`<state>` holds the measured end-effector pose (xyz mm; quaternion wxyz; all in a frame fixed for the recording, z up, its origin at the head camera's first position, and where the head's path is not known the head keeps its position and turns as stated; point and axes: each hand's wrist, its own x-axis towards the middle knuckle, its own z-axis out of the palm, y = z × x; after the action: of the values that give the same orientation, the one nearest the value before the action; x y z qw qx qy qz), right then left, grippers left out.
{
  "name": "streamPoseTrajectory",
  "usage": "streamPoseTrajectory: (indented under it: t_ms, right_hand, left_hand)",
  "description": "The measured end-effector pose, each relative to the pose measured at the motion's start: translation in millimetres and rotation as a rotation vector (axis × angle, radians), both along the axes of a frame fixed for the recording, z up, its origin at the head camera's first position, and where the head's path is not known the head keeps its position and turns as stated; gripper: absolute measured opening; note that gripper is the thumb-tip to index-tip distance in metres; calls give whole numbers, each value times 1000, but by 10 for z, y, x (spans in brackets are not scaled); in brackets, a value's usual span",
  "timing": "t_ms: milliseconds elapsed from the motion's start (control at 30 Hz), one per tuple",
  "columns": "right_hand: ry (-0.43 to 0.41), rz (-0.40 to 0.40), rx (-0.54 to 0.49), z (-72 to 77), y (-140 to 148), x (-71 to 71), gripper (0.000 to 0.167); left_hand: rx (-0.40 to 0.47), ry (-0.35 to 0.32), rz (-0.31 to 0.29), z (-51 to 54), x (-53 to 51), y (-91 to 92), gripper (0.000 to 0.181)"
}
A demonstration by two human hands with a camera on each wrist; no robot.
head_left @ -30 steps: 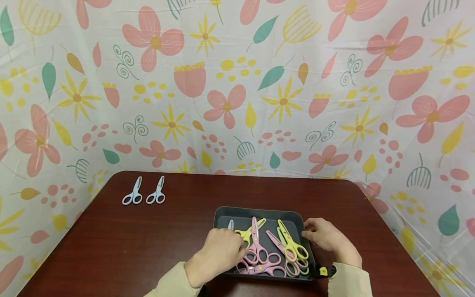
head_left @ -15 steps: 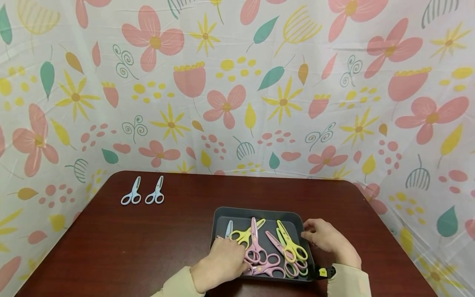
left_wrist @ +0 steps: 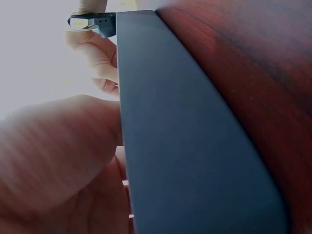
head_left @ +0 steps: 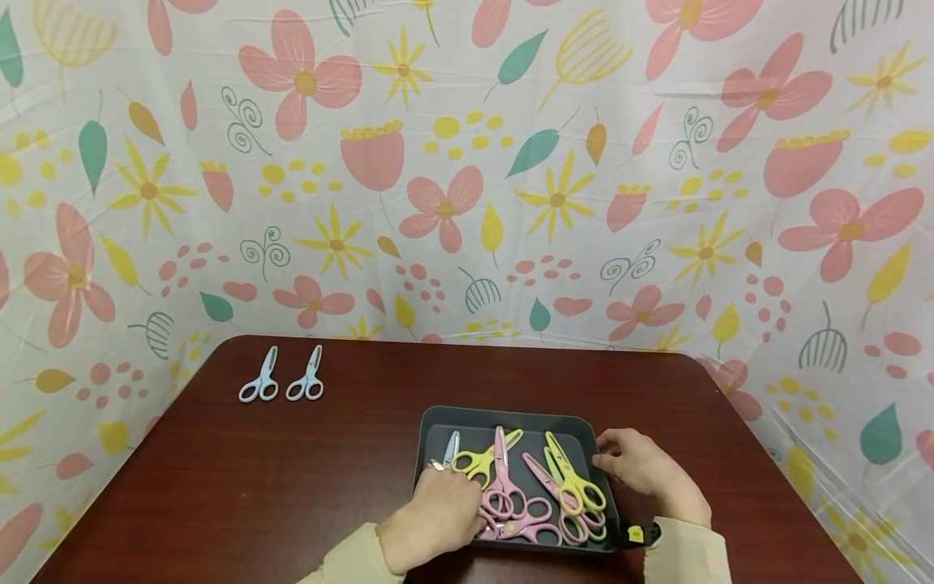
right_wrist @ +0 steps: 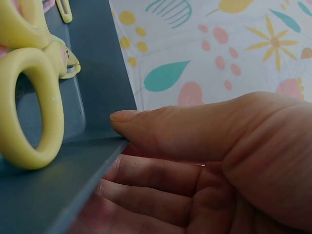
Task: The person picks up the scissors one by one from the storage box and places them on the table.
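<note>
Head view: my right grip (head_left: 652, 472) pinches the tray (head_left: 503, 418), I can't tell if my left grip (head_left: 440, 509) holds anything, and overlapping scissors (head_left: 501, 456) could snag if lifted.

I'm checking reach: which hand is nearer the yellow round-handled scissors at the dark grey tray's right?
Right. The right hand grips the dark grey tray beside the yellow scissors; the left hand is over the tray's left side.
</note>
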<state>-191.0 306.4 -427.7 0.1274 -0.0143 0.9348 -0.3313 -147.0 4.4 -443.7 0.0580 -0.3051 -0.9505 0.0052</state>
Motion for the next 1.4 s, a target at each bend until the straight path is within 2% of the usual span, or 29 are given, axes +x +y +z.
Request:
streamPoseTrajectory:
  t_ms: [167, 300, 533, 767, 1000, 1167, 1300, 1400]
  right_hand:
    - [-8, -4, -3, -5, 9, 6, 27]
    - [-9, 4, -4, -10, 17, 4, 27]
    - [-9, -4, -3, -9, 7, 11, 25]
    - [-14, 2, -12, 6, 8, 8, 27]
    - [-21, -11, -7, 17, 0, 11, 29]
    - [-18, -7, -7, 11, 0, 3, 28]
    - [-11, 4, 0, 12, -1, -2, 26]
    - [-9, 11, -2, 18, -8, 0, 26]
  left_hand:
    - [-34, 16, -8, 16, 1, -7, 30]
    - [-49, 8, 14, 47, 3, -7, 22]
    - [-37, -42, 44, 72, -35, -23, 17]
    - [-23, -46, 50, 98, -81, -76, 16]
    - [35, -74, 37, 122, -117, -119, 28]
    - [113, -40, -11, 85, -121, -103, 19]
    - [176, -83, -52, 54, -115, -68, 23]
    - [186, -112, -54, 52, -104, -47, 32]
